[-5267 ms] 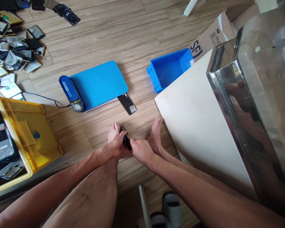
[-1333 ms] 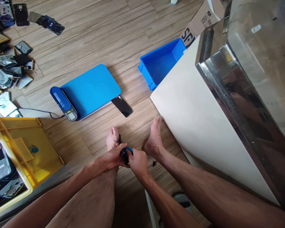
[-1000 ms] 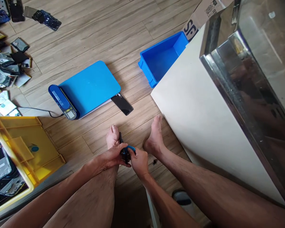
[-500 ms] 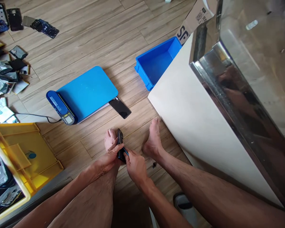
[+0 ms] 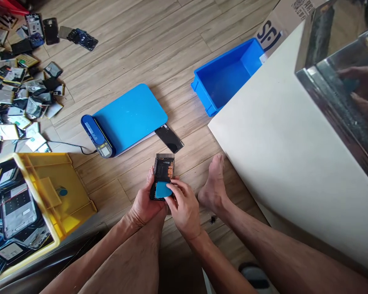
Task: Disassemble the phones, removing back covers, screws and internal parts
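My left hand (image 5: 146, 204) is closed around the left edge of an opened phone (image 5: 164, 168), tilted up toward me over my foot. The phone's bare inside faces me, black with a copper-orange patch at its right. In my right hand (image 5: 184, 204) is a flat blue pry pick (image 5: 162, 190), pinched between thumb and fingers and lying across the phone's lower part. Whether the pick's edge is under anything cannot be seen. Just beyond the phone, a dark loose panel (image 5: 171, 139) lies by the corner of a blue heating mat (image 5: 131, 114) on the floor.
At the left stands a yellow bin (image 5: 79, 196) of phone frames, with a heap of loose batteries (image 5: 33, 98) behind it. A blue tray (image 5: 230, 77) and a cardboard box (image 5: 271, 32) sit beside a white cabinet (image 5: 248, 118) at the right. A cord (image 5: 70, 145) runs from the mat.
The phone has turned from edge-on to show me its inside. The blue pick now lies flat over it in my right hand. My view has shifted left.
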Demonstrator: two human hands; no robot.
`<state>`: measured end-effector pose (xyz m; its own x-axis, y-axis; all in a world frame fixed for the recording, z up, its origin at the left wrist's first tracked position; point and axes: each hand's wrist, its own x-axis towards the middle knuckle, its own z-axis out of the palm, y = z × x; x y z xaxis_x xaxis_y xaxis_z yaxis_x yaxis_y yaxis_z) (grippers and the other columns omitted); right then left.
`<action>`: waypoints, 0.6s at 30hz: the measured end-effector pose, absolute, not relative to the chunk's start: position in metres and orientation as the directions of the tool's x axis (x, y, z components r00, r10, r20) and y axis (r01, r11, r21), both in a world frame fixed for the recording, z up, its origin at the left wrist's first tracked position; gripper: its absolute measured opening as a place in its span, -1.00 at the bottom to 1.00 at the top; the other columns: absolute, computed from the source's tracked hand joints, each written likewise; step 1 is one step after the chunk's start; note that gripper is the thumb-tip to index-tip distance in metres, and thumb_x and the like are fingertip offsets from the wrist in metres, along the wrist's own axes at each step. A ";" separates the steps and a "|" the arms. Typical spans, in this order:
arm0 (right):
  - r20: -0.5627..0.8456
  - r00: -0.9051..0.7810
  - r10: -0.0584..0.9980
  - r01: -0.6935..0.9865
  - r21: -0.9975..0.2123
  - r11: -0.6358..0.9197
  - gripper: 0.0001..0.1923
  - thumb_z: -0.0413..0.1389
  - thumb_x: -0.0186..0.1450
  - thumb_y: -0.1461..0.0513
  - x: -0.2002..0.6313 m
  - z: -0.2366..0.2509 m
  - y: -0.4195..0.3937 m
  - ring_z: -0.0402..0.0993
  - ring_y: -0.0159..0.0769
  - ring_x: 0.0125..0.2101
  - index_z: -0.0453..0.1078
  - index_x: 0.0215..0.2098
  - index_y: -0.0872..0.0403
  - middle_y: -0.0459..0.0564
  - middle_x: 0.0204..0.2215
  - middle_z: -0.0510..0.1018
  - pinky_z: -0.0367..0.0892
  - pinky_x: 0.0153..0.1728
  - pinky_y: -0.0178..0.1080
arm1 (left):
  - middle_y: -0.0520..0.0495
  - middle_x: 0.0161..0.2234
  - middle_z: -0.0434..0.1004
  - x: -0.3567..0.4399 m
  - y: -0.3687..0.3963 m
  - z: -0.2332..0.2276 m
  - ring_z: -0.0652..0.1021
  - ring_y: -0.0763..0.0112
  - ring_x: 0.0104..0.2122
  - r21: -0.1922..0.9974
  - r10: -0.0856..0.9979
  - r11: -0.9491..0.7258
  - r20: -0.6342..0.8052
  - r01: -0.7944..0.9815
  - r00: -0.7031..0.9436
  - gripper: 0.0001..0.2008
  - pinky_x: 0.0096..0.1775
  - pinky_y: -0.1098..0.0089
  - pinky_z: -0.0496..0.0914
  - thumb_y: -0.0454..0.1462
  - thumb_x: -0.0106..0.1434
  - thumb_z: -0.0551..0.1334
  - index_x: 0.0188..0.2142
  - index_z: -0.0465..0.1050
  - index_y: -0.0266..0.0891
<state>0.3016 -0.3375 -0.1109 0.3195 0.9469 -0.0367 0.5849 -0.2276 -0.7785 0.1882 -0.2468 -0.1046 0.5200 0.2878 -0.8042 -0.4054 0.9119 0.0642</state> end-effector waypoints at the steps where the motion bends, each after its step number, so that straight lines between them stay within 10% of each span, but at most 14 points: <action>1: -0.022 0.332 0.943 0.565 -0.796 -0.217 -0.70 0.17 0.38 0.33 0.301 -0.109 -0.336 0.47 -0.14 0.03 0.46 0.07 0.04 0.10 0.01 0.53 0.43 0.08 -0.07 | -0.34 0.11 0.55 0.188 -0.245 -0.102 0.60 0.05 0.01 0.060 0.286 0.912 -0.803 -0.406 0.524 -0.36 0.01 0.18 0.51 0.03 0.46 0.07 0.31 0.31 -0.40; 18: 0.008 0.334 0.943 0.528 -0.830 -0.180 -0.65 0.19 0.30 0.37 0.297 -0.099 -0.323 0.41 -0.10 -0.02 0.40 0.03 0.00 0.08 -0.05 0.47 0.46 -0.01 -0.02 | -0.35 0.13 0.54 0.185 -0.245 -0.098 0.56 0.04 0.07 0.047 0.318 0.895 -0.764 -0.443 0.562 -0.30 0.10 0.13 0.46 0.12 0.44 0.04 0.20 0.43 -0.46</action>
<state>0.2972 -0.3232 -0.0988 0.3335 0.9427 0.0078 0.5277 -0.1798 -0.8301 0.1855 -0.2448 -0.0982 0.5621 0.3176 -0.7637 -0.4427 0.8955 0.0466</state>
